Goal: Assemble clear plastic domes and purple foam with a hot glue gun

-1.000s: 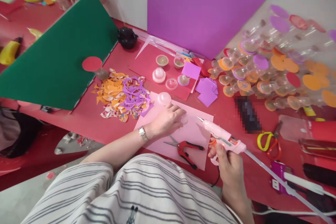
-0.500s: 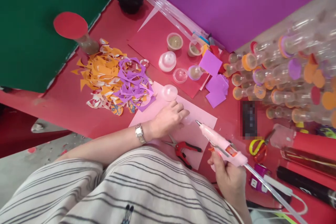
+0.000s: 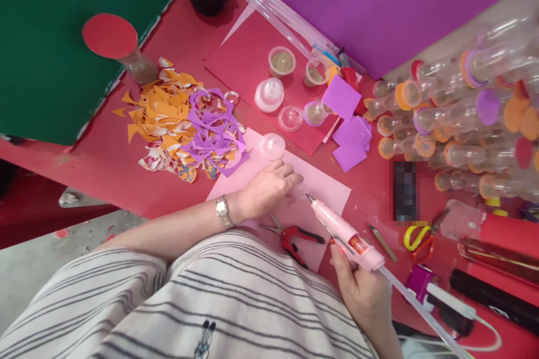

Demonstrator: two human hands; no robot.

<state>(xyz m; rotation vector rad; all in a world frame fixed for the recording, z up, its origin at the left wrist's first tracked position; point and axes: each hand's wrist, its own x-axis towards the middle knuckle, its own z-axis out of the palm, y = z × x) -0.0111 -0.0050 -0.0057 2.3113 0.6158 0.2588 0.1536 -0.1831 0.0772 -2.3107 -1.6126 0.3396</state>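
Note:
My right hand is wrapped round a pink hot glue gun, with a clear glue stick sticking out of its back end. The gun's metal nozzle points at the fingers of my left hand, close to them. Those fingers are curled and pinch a clear plastic piece, mostly hidden and hard to make out, above a pink sheet. Just beyond that hand sits a clear plastic dome. Red-handled snips lie between my two hands.
Orange and purple paper scraps are heaped at the left beside a bottle piece with a red disc. Small cups and purple squares lie behind. Plastic bottles, scissors and a black tube are at the right.
The glue gun has moved left, bringing its nozzle nearer the left hand's fingers. My left hand stays nearly still. A slim tool on the table right of the gun has come into sight.

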